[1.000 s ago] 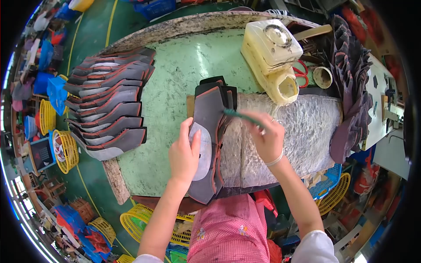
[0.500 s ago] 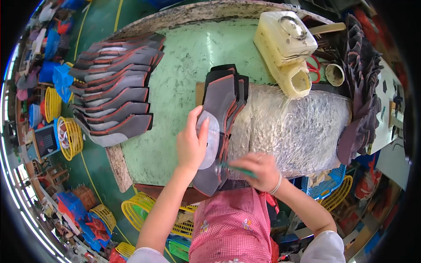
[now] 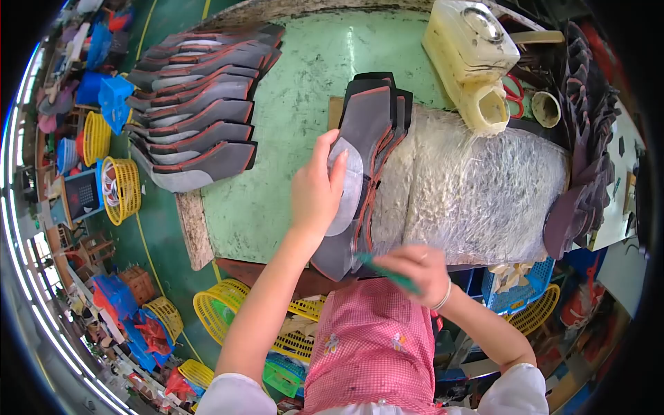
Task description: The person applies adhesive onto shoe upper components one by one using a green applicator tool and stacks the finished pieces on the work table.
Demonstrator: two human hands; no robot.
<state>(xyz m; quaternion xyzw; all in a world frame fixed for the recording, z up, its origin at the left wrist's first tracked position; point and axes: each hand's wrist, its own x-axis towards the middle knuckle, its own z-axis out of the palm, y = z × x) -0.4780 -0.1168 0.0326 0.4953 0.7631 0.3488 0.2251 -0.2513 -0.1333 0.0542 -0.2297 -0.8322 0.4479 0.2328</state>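
My left hand [image 3: 317, 188] lies on a small stack of dark grey cut pieces [image 3: 366, 114], which look like shoe-upper parts with black backing and orange-red edges. Its fingers and thumb are stretched out over the light grey oval patch on the top piece. In my right hand [image 3: 423, 268] is a slim green-handled brush [image 3: 393, 275], slightly blurred. The brush's tip meets the right edge of the stack near its lower end. The stack overlaps the left side of a glue-crusted, shiny board [image 3: 484, 194].
Many similar pieces [image 3: 200, 131] fan out at the left of the green table [image 3: 304, 55]. A yellowed plastic glue container [image 3: 453, 62], red-handled scissors [image 3: 517, 97] and a small cup [image 3: 546, 109] stand at the back right. More dark pieces [image 3: 584, 159] line the right edge.
The whole view has shifted, so the table's things appear farther up and right. My right hand has moved slightly with the brush along the stack's lower edge; my left hand stays on the stack.
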